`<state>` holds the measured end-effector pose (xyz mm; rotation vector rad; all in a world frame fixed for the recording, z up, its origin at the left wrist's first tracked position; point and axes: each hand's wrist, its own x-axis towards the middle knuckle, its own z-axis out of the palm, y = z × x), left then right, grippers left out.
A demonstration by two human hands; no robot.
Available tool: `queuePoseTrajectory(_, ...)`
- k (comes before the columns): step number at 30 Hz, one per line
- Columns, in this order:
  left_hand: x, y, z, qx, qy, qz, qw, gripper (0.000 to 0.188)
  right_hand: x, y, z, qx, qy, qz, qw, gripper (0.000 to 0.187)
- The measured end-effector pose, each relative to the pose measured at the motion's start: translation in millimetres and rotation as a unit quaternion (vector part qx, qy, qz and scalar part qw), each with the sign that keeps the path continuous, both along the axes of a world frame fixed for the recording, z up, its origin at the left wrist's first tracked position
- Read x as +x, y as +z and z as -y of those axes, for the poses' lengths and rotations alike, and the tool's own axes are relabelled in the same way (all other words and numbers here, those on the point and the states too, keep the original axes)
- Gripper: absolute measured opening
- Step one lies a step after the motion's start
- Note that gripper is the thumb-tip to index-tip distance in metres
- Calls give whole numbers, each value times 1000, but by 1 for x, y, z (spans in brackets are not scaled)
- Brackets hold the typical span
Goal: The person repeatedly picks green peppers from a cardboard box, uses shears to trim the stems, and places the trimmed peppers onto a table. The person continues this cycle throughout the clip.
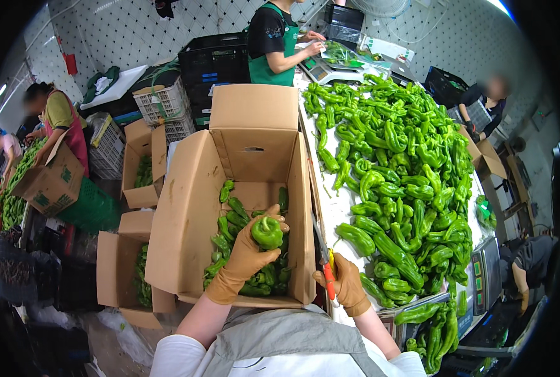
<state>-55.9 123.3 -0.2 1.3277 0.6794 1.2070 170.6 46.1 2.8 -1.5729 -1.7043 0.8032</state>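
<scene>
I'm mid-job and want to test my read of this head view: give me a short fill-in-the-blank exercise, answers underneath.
1. The left hand holds a single green ____.
2. That hand and the right hand both wear brown ____.
3. The large pepper pile lies to the ____ of the open cardboard box in front of the person.
4. The co-worker at the top centre wears an apron coloured ____.

Missing words: pepper; gloves; right; green.

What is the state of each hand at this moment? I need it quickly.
Left hand: closed around a green pepper.
Right hand: closed on a tool with a red handle.
</scene>
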Motion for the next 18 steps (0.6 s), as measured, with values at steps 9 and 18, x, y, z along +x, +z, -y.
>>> queuePoseTrajectory(9,-4,2,17,89,172,-110,975,59,-15,27,2,54,24,121,991,48)
queuePoseTrajectory(18,-28,42,20,211,156,-366,893,44,7,27,-4,191,47,295,935,53)
